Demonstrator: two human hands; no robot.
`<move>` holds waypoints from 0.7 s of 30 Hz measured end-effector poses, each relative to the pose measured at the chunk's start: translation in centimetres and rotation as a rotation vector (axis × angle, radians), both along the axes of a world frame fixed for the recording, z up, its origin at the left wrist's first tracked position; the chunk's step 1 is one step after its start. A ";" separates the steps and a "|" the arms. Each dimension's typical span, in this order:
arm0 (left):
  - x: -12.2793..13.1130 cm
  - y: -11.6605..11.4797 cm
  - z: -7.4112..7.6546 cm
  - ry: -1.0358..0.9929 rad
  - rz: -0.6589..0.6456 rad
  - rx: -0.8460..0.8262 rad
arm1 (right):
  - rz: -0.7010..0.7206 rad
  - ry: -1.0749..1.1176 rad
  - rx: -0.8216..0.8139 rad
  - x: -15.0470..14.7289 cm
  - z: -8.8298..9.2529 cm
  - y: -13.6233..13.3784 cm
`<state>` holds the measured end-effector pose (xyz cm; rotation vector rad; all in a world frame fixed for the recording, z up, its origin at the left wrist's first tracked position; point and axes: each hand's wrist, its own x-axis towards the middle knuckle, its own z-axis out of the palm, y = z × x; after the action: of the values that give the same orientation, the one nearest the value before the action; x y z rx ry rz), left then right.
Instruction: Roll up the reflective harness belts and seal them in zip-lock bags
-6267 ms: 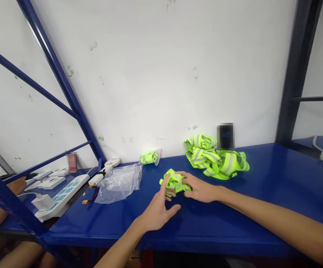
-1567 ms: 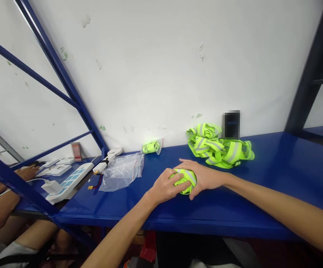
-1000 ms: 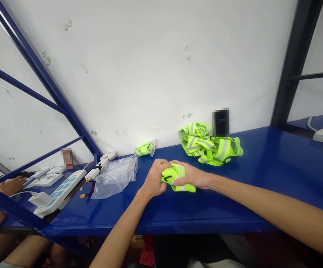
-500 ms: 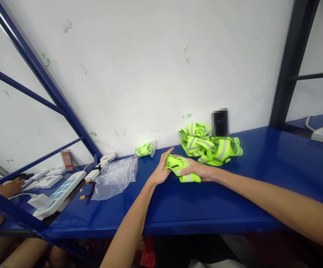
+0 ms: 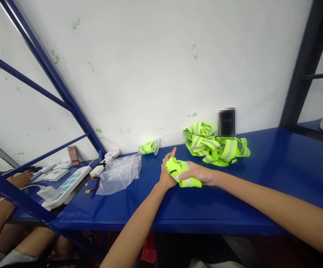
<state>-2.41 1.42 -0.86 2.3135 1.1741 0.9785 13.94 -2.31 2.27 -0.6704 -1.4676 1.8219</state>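
A small folded bundle of neon yellow reflective strap (image 5: 181, 174) lies on the blue shelf (image 5: 233, 201). My right hand (image 5: 199, 173) lies over its right side and presses it down. My left hand (image 5: 167, 173) stands on edge against the bundle's left side, fingers stretched upward and together. Behind them a loose pile of the same reflective straps (image 5: 215, 145) rests near the wall. A bagged bundle (image 5: 149, 147) sits by the wall to the left.
An empty clear plastic bag (image 5: 119, 174) lies left of my hands. Further left are a small white fan (image 5: 105, 163), a wire with a yellow plug (image 5: 90, 190) and a white power strip (image 5: 63, 186). Another person's hand (image 5: 19, 179) rests far left. A dark post (image 5: 300, 67) stands right.
My left hand went from gripping the bundle to standing flat against its left side. My right hand stayed on top. The bundle got more compact.
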 end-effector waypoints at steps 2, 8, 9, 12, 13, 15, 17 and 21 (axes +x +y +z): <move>0.1 0.2 0.3 0.054 0.209 0.044 | -0.118 -0.031 0.136 -0.6 -0.4 0.3; -2.3 1.0 2.3 0.269 0.409 0.282 | -0.415 -0.293 0.455 0.5 -1.4 1.5; -3.3 0.9 2.8 0.281 0.447 0.355 | -0.440 -0.335 0.493 1.0 -1.3 1.7; -7.6 0.1 4.4 0.276 0.562 0.455 | -0.496 -0.452 0.563 2.3 -0.9 1.9; -9.4 -0.3 4.9 0.297 0.578 0.450 | -0.514 -0.489 0.585 2.5 -0.8 2.0; -13.1 -1.3 5.7 0.399 0.522 0.360 | -0.532 -0.550 0.646 2.9 -0.7 2.3; -16.5 -2.1 6.0 0.561 0.381 0.168 | -0.515 -0.590 0.712 3.1 -0.8 2.4; -20.6 -2.5 5.6 0.761 0.340 -0.129 | -0.453 -0.621 0.824 3.0 -1.1 2.3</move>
<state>-22.97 -1.12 4.70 2.4895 1.8898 0.0558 16.92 0.01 1.19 -1.0508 -2.0415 0.5683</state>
